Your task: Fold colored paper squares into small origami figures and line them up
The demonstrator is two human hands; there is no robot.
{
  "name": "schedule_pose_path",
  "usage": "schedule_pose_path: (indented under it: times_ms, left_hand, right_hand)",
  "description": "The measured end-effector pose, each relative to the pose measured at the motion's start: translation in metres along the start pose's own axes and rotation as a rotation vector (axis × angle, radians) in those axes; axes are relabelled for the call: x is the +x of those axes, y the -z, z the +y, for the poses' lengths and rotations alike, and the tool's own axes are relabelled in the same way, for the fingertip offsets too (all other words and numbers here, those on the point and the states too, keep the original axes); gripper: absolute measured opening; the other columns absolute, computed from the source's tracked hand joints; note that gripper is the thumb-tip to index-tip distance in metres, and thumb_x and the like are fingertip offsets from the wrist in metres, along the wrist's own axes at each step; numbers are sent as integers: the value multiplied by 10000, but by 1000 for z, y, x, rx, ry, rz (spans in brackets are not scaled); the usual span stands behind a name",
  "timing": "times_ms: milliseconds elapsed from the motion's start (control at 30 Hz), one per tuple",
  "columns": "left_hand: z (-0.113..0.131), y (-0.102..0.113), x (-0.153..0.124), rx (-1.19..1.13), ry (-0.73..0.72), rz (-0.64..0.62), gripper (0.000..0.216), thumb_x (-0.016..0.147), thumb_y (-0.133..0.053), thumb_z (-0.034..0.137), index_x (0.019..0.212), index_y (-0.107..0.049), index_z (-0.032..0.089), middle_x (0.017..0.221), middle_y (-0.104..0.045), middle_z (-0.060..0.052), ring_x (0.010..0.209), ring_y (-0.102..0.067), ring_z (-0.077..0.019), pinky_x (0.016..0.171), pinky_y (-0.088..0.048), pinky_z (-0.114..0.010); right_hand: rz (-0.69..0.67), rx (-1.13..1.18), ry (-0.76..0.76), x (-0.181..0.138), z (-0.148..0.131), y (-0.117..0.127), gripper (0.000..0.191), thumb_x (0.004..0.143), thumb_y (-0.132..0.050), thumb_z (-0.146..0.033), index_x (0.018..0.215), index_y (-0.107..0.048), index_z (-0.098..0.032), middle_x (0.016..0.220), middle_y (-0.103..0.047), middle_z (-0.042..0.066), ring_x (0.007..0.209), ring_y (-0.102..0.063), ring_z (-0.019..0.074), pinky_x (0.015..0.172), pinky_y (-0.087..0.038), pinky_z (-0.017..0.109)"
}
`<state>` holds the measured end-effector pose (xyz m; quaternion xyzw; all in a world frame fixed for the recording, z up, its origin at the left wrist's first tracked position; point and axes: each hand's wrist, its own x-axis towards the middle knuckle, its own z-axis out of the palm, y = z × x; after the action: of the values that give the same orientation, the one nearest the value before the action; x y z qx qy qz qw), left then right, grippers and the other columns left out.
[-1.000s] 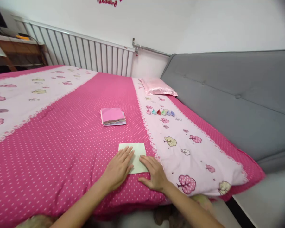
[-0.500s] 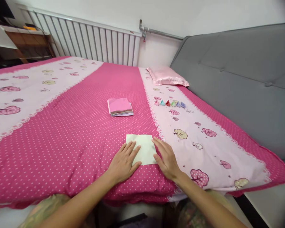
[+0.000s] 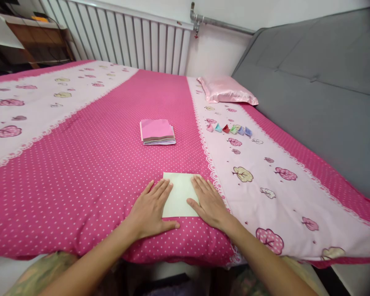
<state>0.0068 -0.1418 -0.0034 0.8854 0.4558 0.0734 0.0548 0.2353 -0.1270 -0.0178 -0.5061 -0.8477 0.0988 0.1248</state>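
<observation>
A pale green square sheet of paper (image 3: pixel 180 196) lies flat on the pink dotted bedspread (image 3: pixel 105 164), close to the bed's front edge. My left hand (image 3: pixel 151 209) is open at the sheet's left side, its fingertips touching the paper's left edge and the thumb resting on the cloth below. On the right, my right hand (image 3: pixel 208 201) lies open, with its fingers covering the paper's right edge. Beyond them sits a stack of coloured paper (image 3: pixel 157 130), a pink sheet on top. Several small folded paper pieces (image 3: pixel 233 129) stand in a row to the right.
A pink satin pillow (image 3: pixel 226 89) lies at the far right against the grey padded headboard (image 3: pixel 311 78). Behind the bed are a white radiator (image 3: pixel 120 39) and a pipe (image 3: pixel 222 24). A wooden desk (image 3: pixel 33 39) stands at the far left.
My left hand has slid left, from on top of the paper to its left edge. My right hand has moved left onto the paper's right side. The camera view has shifted slightly.
</observation>
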Motion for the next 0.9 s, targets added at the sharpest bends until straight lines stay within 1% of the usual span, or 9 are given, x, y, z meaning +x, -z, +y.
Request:
schedule_pose_path:
  times_ms: [67,133,200,267,367,500,633,800,900]
  left_hand:
    - [-4,2,1,-4,19,-10,1050,641,-370,800,1402,-259,86,1438,-304,-188,1335,-258,-319,1095,-123,-480]
    - [-8,5,1,-11,25,-23,1070,625,-384,806,1402,-256,82,1440,-295,-198,1338,-249,-322,1093,-131,-485]
    - [-11,8,0,-23,7,-39,1057,634,-412,790,1402,-254,81,1447,-278,-206,1341,-242,-321,1092,-144,-485]
    - [-14,11,-3,-45,-23,-38,987,669,-455,740,1403,-256,110,1453,-274,-199,1338,-251,-314,1087,-174,-484]
    - [-17,16,-6,-87,-45,0,803,750,-517,597,1393,-284,177,1459,-281,-170,1322,-290,-298,1066,-241,-483]
    - [-17,22,-6,-125,-105,-4,592,788,-557,365,1332,-392,200,1413,-378,-135,1290,-349,-282,1072,-243,-499]
    - [-17,22,-3,-124,-119,1,515,790,-514,199,1299,-437,177,1346,-468,-120,1247,-412,-251,1080,-250,-485]
    - [-21,8,4,-123,-27,144,350,869,-434,226,1194,-557,181,1215,-580,-100,1116,-525,-227,1005,-378,-439]
    - [-23,4,9,-155,16,196,309,876,-422,208,1103,-632,208,1126,-615,-93,1015,-570,-225,888,-466,-412]
  right_hand:
    - [-13,4,-30,-3,4,4,682,893,-312,-532,1428,-203,-122,1475,-234,140,1367,-177,270,1103,-178,496]
    - [-76,39,-8,-7,9,12,736,869,-355,-558,1437,-161,-133,1487,-190,141,1370,-159,272,1103,-175,495]
    - [-177,103,56,-13,18,23,887,794,-469,-601,1446,-87,-136,1498,-125,151,1372,-136,285,1100,-187,490]
    - [-218,174,117,-19,27,33,1074,671,-606,-625,1448,-36,-151,1503,-88,157,1370,-131,308,1090,-213,490]
    - [-215,256,151,-26,35,41,1108,612,-683,-589,1448,-64,-207,1505,-109,145,1366,-144,320,1073,-244,496]
    - [-180,287,90,-29,31,42,914,655,-695,-507,1410,-261,-230,1500,-153,143,1351,-202,331,1046,-286,504]
    - [-109,298,54,-25,25,39,752,659,-713,-446,1322,-430,-232,1472,-251,141,1322,-284,333,1022,-321,511]
    - [94,381,-36,-12,23,28,337,756,-640,-282,1088,-641,-224,1307,-503,122,1185,-487,275,975,-393,468]
    - [221,451,-125,-6,21,19,194,773,-618,-214,944,-705,-242,1197,-590,92,1096,-553,242,939,-430,440]
